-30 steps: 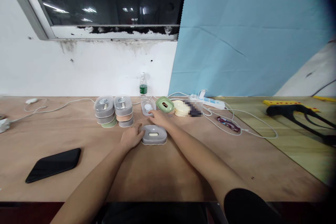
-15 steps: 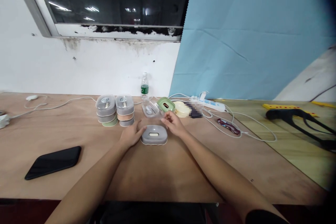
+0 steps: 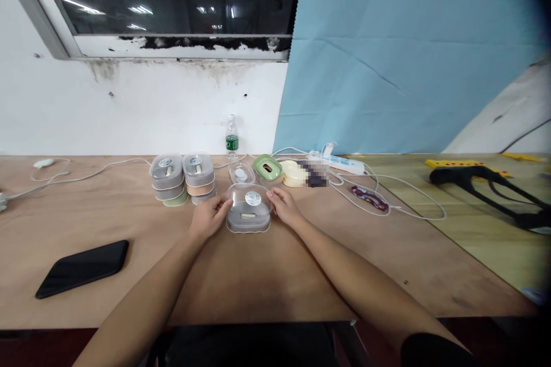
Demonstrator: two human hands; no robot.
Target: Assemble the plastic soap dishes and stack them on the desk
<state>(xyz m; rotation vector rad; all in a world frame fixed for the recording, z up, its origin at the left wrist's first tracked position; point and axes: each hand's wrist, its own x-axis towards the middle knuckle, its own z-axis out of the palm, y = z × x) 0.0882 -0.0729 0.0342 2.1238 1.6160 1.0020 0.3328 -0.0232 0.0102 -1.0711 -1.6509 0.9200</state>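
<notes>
A clear plastic lid with a round white label (image 3: 239, 197) is tilted over a grey soap box (image 3: 248, 223) on the table before me. Its left edge is pinched by my left hand (image 3: 210, 215), and my right hand (image 3: 284, 207) grips the opposite edge. The lid's near side meets or nearly meets the box; I cannot tell whether it is seated. A pale slot shows in the middle of the box. Just behind stand another clear lid (image 3: 241, 174) and a green soap-dish insert (image 3: 267, 168) with an oval opening.
Two stacks of lidded soap boxes (image 3: 167, 171) stand left of my hands. Cream-coloured pieces (image 3: 293, 174), a power strip (image 3: 344, 164) and looped white cables lie at the right rear. A bottle (image 3: 232, 139) is by the wall, a black phone (image 3: 82, 268) at front left.
The clear lid has come forward from the back of the table and is now over the grey box. My left hand has moved onto its edge. The view has shifted slightly.
</notes>
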